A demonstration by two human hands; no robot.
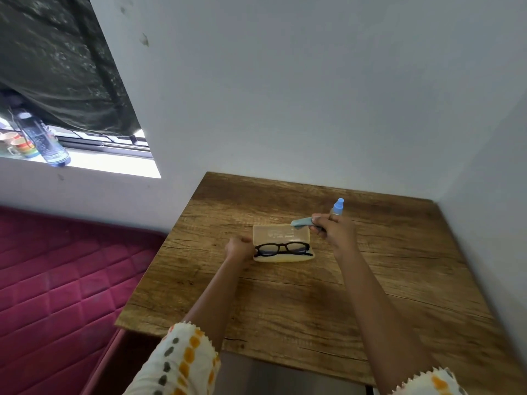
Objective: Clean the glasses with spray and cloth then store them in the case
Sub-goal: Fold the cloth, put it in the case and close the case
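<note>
Our left hand (239, 248) curls around the left end of the open case (281, 236), holding it on the table. Our right hand (335, 230) hovers just past the case's right end and pinches a small, folded blue cloth (301, 222) between thumb and fingers. The cloth's free end pokes over the lid's far corner.

The glasses (282, 249), black and thick-rimmed with rounded rectangular lenses, lie folded in the near half of the case. The case is a pale, cream-coloured oblong shell with rounded corners, and its lid is laid back flat.

Just behind the right hand a slim spray bottle (338, 208) with a light blue cap stands upright. We cannot tell whether the hand touches it.

All this sits toward the far side of a square table (313, 303) with a rough brown wood grain, set in a plain white corner. Our sleeves (182, 363) are white with orange and grey dots. A red quilted mattress (57, 266) lies to the left.
</note>
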